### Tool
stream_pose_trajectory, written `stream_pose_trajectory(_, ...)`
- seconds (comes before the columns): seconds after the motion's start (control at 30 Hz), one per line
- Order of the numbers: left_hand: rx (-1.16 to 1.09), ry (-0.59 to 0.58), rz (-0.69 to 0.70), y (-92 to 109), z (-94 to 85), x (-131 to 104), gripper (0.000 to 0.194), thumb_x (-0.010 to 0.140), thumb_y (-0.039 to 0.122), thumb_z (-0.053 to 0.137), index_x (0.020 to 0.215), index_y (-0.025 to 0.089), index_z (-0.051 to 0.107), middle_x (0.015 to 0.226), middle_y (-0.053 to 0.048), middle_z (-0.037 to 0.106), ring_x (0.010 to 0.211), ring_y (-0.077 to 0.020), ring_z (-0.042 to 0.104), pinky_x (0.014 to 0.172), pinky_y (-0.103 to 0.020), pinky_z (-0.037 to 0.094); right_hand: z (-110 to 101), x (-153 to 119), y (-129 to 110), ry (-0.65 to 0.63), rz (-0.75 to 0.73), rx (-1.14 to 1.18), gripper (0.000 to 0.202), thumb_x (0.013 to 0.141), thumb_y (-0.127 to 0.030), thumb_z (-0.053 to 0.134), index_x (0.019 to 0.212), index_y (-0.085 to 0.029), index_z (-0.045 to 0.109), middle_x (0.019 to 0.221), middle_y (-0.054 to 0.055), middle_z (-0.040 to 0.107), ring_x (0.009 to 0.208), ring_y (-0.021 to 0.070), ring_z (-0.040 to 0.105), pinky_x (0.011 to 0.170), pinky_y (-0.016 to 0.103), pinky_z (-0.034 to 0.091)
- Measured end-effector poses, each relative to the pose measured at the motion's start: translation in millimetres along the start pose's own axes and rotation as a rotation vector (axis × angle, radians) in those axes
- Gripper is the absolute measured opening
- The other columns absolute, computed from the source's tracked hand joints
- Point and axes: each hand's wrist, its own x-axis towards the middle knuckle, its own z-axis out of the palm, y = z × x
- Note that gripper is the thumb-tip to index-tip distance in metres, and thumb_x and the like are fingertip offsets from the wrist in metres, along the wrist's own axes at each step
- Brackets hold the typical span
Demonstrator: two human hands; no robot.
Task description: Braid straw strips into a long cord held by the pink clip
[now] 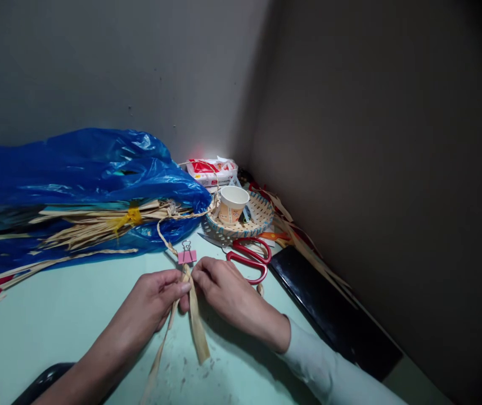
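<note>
Dry straw-coloured strips (199, 332) hang down between my hands, crossing each other just below a pink binder clip (187, 257). My left hand (156, 295) pinches the strips between thumb and fingers. On the other side, my right hand (228, 287) has its fingers closed at the crossing, touching the strips; its fingertips are partly hidden. From behind the clip a braided cord (167, 239) of the same material runs up and back past the blue bag. Two loose ends trail toward the table's front.
A blue plastic bag (97, 163) with a strip bundle (93, 225) tied in yellow lies left. Red-handled scissors (251, 259) are behind my right hand. Further back stand a woven basket (261, 211), a paper cup (233, 203) and a wipes pack (213, 170). A black flat object (329, 304) lies right.
</note>
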Motion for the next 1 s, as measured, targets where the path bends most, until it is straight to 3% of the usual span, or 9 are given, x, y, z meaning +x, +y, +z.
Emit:
stream_pose_trajectory(0.1,0.105,0.044,0.082,4,-1.9,-1,0.033,0.073,0.043,0.062,0.052,0.018,0.061,0.058,0.001,0.058,0.057,-0.0134,0.047,0.058,-0.025,0.034,9,6,7,-0.034,0.037,0.21,0.025,0.093,-0.029,0.054,0.072,-0.016,0.059,0.065,-0.002,0.054,0.063,0.0112,0.046,0.058,0.024,0.031)
stream_pose_trajectory(0.27,0.257,0.071,0.04,5,-5.9,-4,0.033,0.075,0.045,0.06,0.055,0.019,0.064,0.057,0.003,0.055,0.057,-0.0147,0.043,0.058,-0.027,0.03,21,11,15,0.027,0.135,0.452,0.021,0.083,-0.026,0.061,0.066,-0.015,0.061,0.058,-0.002,0.055,0.056,0.0104,0.044,0.054,0.024,0.032)
stream_pose_trajectory(0.43,0.418,0.077,0.034,7,-8.8,-6,0.035,0.075,0.046,0.054,0.054,0.02,0.062,0.054,0.004,0.051,0.055,-0.0153,0.041,0.055,-0.027,0.029,21,9,15,0.029,0.119,0.485,0.017,0.08,-0.023,0.06,0.065,-0.015,0.062,0.06,0.0,0.06,0.057,0.0109,0.049,0.056,0.023,0.035)
stream_pose_trajectory(0.53,0.49,0.079,0.04,12,-6.4,-8,0.034,0.078,0.044,0.048,0.054,0.021,0.059,0.054,0.002,0.056,0.054,-0.0165,0.045,0.056,-0.027,0.031,21,10,16,-0.017,0.118,0.501,0.016,0.076,-0.028,0.067,0.067,-0.015,0.064,0.064,0.0,0.062,0.061,0.0119,0.051,0.058,0.024,0.036)
stream_pose_trajectory(0.67,0.579,0.117,0.123,16,-0.2,-14,0.032,0.083,0.04,0.042,0.058,0.023,0.055,0.058,0.001,0.062,0.057,-0.018,0.053,0.06,-0.028,0.034,25,12,19,0.038,0.121,0.48,0.02,0.079,-0.031,0.064,0.066,-0.015,0.064,0.065,0.001,0.063,0.063,0.0132,0.053,0.059,0.024,0.038)
stream_pose_trajectory(0.9,0.623,0.13,0.193,11,1.8,-16,0.032,0.087,0.036,0.039,0.059,0.025,0.05,0.057,0.001,0.059,0.058,-0.0187,0.054,0.06,-0.028,0.035,25,11,20,0.023,0.121,0.433,0.024,0.075,-0.037,0.069,0.067,-0.016,0.063,0.064,0.0,0.059,0.063,0.0124,0.049,0.056,0.023,0.034)
stream_pose_trajectory(1.0,0.618,0.125,0.201,12,2.0,-16,0.033,0.087,0.038,0.041,0.059,0.025,0.049,0.056,0.001,0.058,0.056,-0.0189,0.054,0.059,-0.028,0.035,25,10,17,0.051,0.113,0.413,0.021,0.08,-0.032,0.062,0.067,-0.015,0.062,0.065,0.001,0.061,0.064,0.0129,0.052,0.057,0.023,0.035)
